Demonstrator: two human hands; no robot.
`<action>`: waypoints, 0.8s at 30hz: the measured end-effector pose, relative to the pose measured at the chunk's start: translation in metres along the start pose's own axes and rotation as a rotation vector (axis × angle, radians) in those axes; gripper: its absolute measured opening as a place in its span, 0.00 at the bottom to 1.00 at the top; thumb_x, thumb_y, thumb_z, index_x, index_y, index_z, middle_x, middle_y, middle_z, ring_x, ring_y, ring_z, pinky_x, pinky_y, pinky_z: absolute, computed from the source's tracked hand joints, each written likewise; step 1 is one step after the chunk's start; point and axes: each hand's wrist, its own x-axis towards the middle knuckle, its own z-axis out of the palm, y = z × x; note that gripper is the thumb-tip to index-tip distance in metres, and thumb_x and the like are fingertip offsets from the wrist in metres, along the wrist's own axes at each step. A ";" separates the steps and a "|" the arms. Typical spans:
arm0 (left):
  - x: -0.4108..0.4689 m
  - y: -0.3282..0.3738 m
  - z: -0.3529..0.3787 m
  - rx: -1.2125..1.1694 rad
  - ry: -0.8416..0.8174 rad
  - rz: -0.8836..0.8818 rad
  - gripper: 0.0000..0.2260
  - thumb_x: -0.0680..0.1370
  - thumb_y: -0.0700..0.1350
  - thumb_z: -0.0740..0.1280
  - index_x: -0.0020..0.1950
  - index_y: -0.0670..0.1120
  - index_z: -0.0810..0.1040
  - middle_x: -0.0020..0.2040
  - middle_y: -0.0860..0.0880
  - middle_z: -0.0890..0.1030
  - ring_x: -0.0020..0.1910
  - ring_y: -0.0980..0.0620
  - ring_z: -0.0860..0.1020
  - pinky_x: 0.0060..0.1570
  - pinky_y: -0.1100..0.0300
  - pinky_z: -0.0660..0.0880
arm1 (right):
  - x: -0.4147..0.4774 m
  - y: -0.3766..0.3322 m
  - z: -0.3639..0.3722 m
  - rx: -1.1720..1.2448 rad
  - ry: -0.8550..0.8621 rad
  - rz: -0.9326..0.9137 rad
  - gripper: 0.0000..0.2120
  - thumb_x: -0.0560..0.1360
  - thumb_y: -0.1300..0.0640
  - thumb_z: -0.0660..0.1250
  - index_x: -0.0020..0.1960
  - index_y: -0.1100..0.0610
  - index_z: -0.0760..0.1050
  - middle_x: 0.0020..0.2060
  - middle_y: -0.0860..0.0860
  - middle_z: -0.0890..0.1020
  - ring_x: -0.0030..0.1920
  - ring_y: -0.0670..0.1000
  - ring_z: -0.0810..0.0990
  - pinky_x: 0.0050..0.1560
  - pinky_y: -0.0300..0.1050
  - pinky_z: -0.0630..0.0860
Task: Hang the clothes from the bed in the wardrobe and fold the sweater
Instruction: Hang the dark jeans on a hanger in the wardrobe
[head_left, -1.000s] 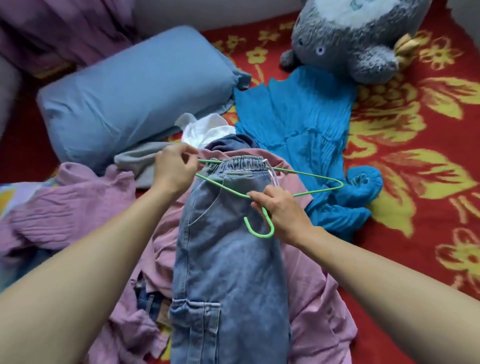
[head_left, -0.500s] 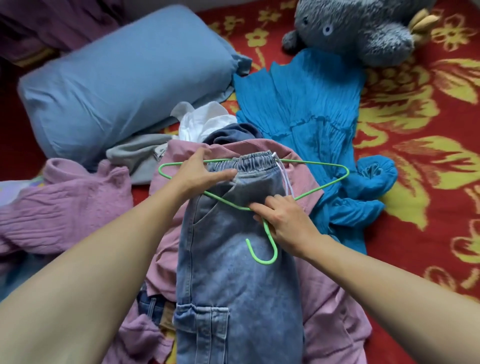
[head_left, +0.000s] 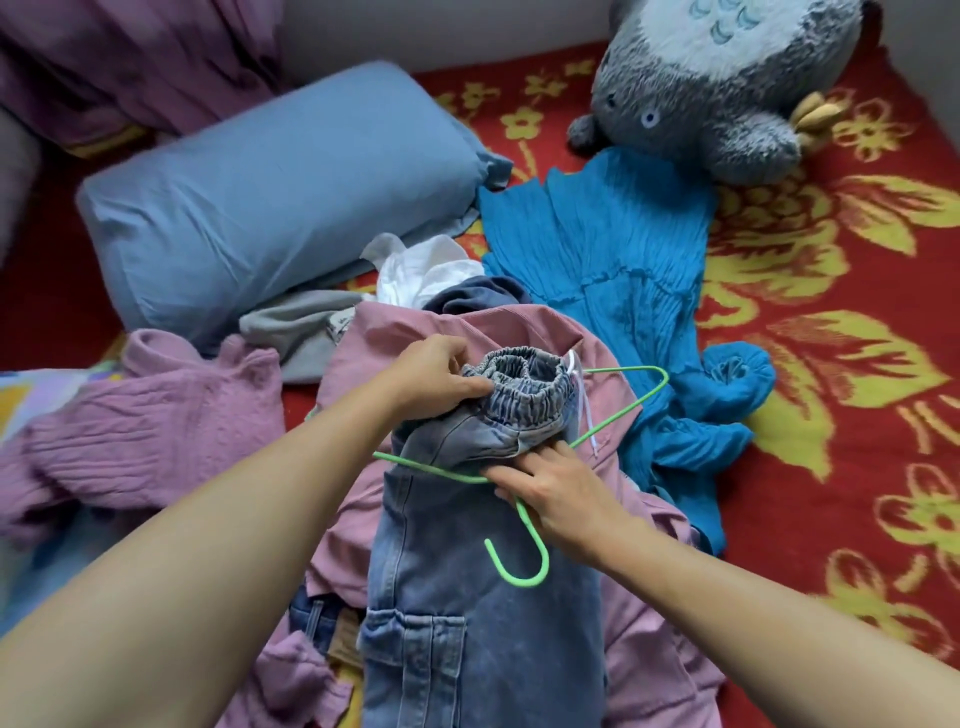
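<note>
Faded blue jeans lie lengthwise on a pile of clothes on the bed. My left hand grips their elastic waistband, bunched and raised through a green wire hanger. My right hand pinches the hanger at its neck, pressing it on the jeans, hook pointing toward me. Under the jeans lies a pink shirt. A mauve ribbed sweater sits at the left. A bright blue crinkled garment is spread to the right.
A blue pillow lies at the back left, with grey and white clothes in front of it. A grey plush toy sits at the back right on the red and yellow flowered bedspread.
My left hand left the hanger's left corner, took the jeans' waistband and pulled it up through the hanger. The right hand kept its hold on the hanger neck.
</note>
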 end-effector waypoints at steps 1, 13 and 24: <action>0.001 0.001 0.002 -0.069 -0.041 -0.005 0.18 0.70 0.59 0.73 0.47 0.47 0.76 0.42 0.51 0.78 0.42 0.51 0.76 0.45 0.56 0.73 | -0.002 0.000 0.000 -0.011 0.009 -0.015 0.09 0.73 0.53 0.70 0.53 0.52 0.82 0.36 0.52 0.80 0.38 0.57 0.79 0.39 0.46 0.75; 0.004 0.013 -0.001 0.010 0.261 0.073 0.09 0.67 0.41 0.70 0.31 0.43 0.71 0.26 0.49 0.69 0.30 0.49 0.68 0.28 0.62 0.64 | -0.034 -0.005 0.010 -0.009 0.003 -0.041 0.06 0.72 0.53 0.71 0.49 0.50 0.82 0.32 0.48 0.76 0.34 0.53 0.77 0.36 0.43 0.71; -0.003 0.017 -0.031 -0.052 0.611 0.105 0.18 0.67 0.42 0.69 0.28 0.47 0.59 0.25 0.52 0.61 0.33 0.47 0.64 0.35 0.57 0.57 | -0.122 -0.085 0.016 -0.136 -0.279 -0.079 0.19 0.56 0.47 0.74 0.46 0.46 0.82 0.27 0.44 0.73 0.27 0.47 0.73 0.28 0.38 0.67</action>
